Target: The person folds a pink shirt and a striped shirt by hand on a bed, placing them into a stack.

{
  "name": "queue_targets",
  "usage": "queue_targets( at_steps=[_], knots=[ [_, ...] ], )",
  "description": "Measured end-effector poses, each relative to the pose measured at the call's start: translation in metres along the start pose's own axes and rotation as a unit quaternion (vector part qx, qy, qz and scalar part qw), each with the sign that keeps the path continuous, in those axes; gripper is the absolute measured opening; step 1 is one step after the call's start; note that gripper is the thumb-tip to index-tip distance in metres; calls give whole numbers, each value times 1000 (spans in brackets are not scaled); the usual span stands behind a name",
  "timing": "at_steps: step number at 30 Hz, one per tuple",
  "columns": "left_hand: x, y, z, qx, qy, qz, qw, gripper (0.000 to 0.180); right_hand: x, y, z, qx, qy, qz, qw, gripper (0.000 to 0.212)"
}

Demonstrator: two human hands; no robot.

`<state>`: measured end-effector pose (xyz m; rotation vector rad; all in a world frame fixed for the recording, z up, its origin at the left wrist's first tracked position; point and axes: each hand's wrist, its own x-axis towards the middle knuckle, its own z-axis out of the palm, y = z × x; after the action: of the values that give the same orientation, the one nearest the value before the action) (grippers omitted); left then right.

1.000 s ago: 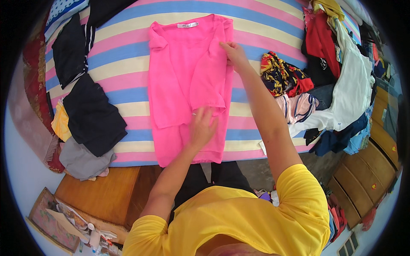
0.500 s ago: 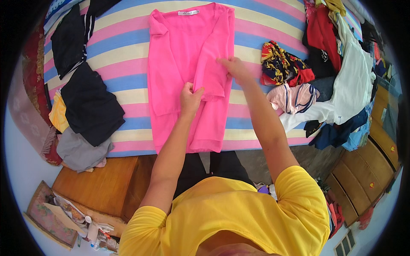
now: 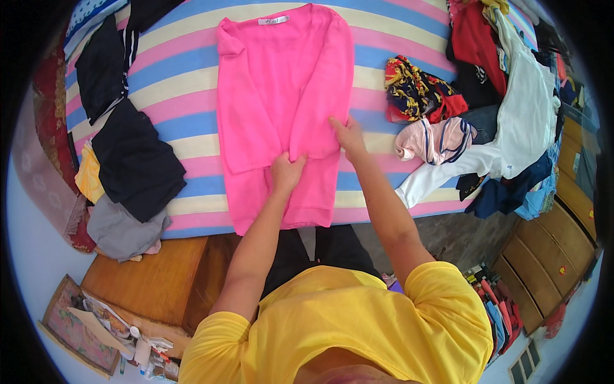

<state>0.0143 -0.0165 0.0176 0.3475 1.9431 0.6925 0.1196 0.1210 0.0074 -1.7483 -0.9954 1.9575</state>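
A bright pink top (image 3: pixel 262 96) lies spread on a striped bedsheet (image 3: pixel 192 105), its collar with a white label at the far end. Both sleeves are folded inward over its body, their cuffs pointing toward me. My left hand (image 3: pixel 288 171) pinches the cuff corner of the right-hand sleeve near the middle of the top. At the right edge of that same sleeve, my right hand (image 3: pixel 348 137) is closed on the fabric, thumb and fingers together.
To the left lie folded black clothes (image 3: pixel 137 160), a grey garment (image 3: pixel 125 224) and a yellow one (image 3: pixel 89 173). On the right, a patterned cloth (image 3: pixel 416 89), a pale pink garment (image 3: pixel 432 142) and a white garment (image 3: pixel 521 121) form a heap. A wooden cabinet (image 3: pixel 147 275) stands by the bed.
Both hands have moved toward me, drawing the right-hand sleeve down and smoother over the top. My right hand has come from the sleeve's middle to near its cuff.
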Motion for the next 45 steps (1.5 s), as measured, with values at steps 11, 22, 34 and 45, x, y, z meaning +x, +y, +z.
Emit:
queue_targets(
  at_steps=[11, 22, 34, 45],
  knots=[
    [-73, -97, 39, -214, -103, -79, 968, 31, 0, -23, 7, 23, -94, 95, 991, 25],
    [-55, -14, -8, 232, 145, 228, 934, 33, 21, -43, 13, 13, -43, 31, 999, 30],
    [6, 3, -16, 367, 147, 407, 824, 18, 88, -89, 14, -341, 76, -142, 926, 47],
    [-6, -13, -17, 310, 148, 366, 865, 13, 93, -96, 82, -401, 55, -286, 868, 31]
  ],
)
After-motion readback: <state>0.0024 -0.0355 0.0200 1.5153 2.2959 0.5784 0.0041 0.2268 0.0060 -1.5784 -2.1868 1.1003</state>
